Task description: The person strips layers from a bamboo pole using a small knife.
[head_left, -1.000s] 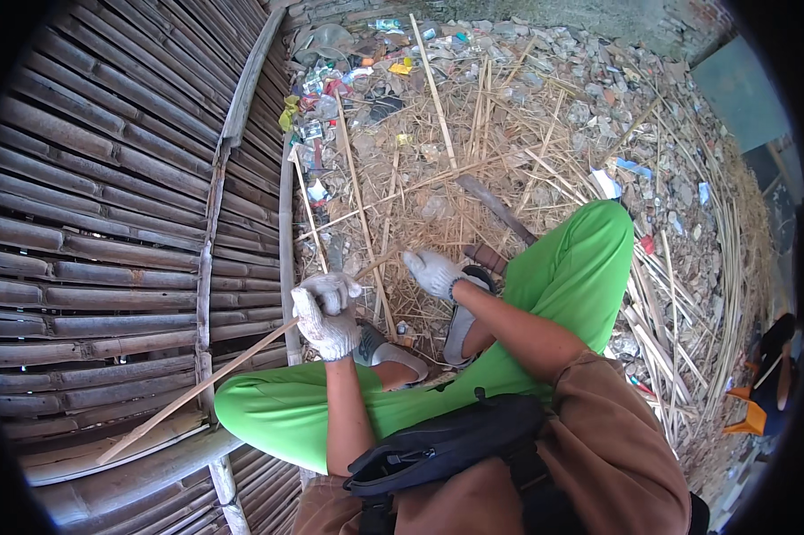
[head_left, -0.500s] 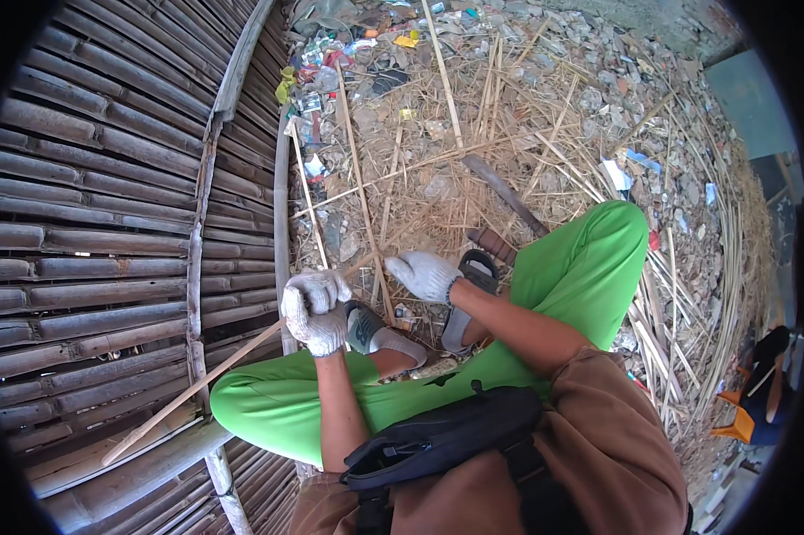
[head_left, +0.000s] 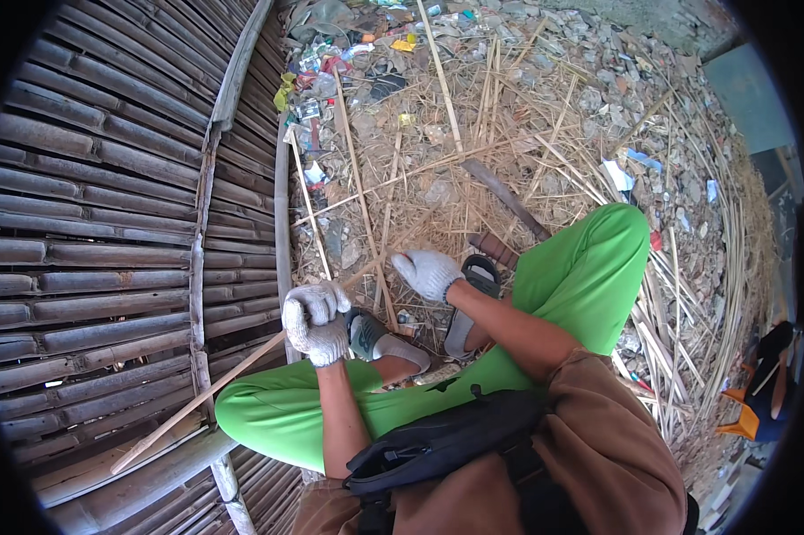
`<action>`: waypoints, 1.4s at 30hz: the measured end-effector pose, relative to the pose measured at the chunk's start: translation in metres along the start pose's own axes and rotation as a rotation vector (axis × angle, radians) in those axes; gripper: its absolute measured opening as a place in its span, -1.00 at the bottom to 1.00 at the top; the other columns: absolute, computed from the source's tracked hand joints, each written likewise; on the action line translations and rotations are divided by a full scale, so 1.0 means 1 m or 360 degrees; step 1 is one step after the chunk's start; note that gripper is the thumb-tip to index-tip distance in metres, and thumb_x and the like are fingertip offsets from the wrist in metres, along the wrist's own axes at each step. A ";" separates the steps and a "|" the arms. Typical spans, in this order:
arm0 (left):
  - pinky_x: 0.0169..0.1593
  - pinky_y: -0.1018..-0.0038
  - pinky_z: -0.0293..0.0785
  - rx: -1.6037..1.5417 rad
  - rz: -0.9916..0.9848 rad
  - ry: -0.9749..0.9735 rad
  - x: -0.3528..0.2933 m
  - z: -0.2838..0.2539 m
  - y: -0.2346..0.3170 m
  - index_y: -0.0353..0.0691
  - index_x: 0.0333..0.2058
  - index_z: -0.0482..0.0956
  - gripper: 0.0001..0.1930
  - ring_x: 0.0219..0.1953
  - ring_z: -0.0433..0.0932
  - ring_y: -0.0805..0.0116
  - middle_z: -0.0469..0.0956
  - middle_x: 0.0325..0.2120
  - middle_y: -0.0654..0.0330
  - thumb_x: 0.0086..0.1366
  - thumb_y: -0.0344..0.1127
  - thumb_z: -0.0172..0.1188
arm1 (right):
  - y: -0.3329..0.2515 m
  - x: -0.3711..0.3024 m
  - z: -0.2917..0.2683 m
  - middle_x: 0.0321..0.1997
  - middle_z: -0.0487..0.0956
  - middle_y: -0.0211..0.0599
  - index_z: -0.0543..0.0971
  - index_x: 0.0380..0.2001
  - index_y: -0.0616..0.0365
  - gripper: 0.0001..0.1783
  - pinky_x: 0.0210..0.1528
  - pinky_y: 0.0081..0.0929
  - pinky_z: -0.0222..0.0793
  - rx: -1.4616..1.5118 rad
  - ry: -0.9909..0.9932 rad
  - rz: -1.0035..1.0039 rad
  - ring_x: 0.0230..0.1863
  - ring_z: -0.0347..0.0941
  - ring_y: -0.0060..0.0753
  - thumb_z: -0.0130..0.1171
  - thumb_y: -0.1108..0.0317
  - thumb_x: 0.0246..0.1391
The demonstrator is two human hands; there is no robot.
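In the head view, gripping a pale bamboo strip (head_left: 197, 402) in the left hand (head_left: 316, 325), inside a white knitted glove, with fingers curled tight around it. Slanting up from the lower left, past the slatted bamboo structure (head_left: 108, 256) and just beside the left knee, through that grip and on toward the right hand (head_left: 427, 275). Also gloved in white there, with fingers drawn close together right by the strip's far end; impossible to tell whether actually pinching it. Dressed in green trousers (head_left: 589, 276), seated with knees spread, with a black bag (head_left: 420, 450) at the waist and sandals (head_left: 482, 278) on both feet. Beyond the right foot, lying near the right knee, a long dark blade-like piece (head_left: 504, 196) and a brown banded object (head_left: 494, 251). Scattered over the ground ahead, straw (head_left: 429, 223), more thin strips and litter.
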State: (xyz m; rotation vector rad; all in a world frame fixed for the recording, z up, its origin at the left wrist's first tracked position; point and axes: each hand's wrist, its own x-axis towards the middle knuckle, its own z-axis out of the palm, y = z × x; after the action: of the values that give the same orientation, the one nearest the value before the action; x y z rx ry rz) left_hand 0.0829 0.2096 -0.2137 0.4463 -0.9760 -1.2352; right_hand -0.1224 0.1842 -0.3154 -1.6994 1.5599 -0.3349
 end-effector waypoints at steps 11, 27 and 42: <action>-0.44 0.30 0.34 0.0058 -0.0030 0.0119 -0.008 0.010 0.000 -0.23 -0.51 0.49 -0.53 -0.64 0.21 0.37 0.18 -0.73 0.35 0.49 0.01 0.13 | -0.010 -0.016 -0.009 -0.12 0.72 0.19 0.70 -0.16 0.14 -0.27 0.03 0.17 0.53 0.0053 -0.0108 -0.0166 -0.06 0.66 0.29 -0.22 -0.28 0.47; -0.23 0.19 0.48 0.0339 -0.0051 0.0085 -0.019 0.025 0.004 -0.31 -0.44 0.45 -0.73 -0.51 0.37 0.20 0.34 -0.60 0.16 0.14 -0.20 0.25 | -0.010 -0.018 -0.029 -0.15 0.72 0.19 0.73 -0.12 0.14 -0.26 0.01 0.19 0.55 -0.0118 -0.0145 -0.0069 -0.10 0.68 0.29 -0.22 -0.28 0.47; -0.30 0.19 0.44 0.0284 -0.0051 0.0127 -0.022 0.019 0.000 -0.35 -0.39 0.50 -0.78 -0.53 0.34 0.21 0.37 -0.57 0.14 0.13 -0.28 0.20 | -0.018 -0.026 -0.024 -0.13 0.72 0.16 0.71 -0.04 0.07 -0.31 -0.03 0.20 0.55 -0.0057 -0.0237 -0.0230 -0.10 0.66 0.32 -0.21 -0.26 0.49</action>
State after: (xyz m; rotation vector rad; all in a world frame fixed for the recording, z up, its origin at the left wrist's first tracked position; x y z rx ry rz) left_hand 0.0674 0.2343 -0.2114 0.6486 -1.0178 -1.1549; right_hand -0.1305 0.1986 -0.2790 -1.8264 1.3467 -0.2485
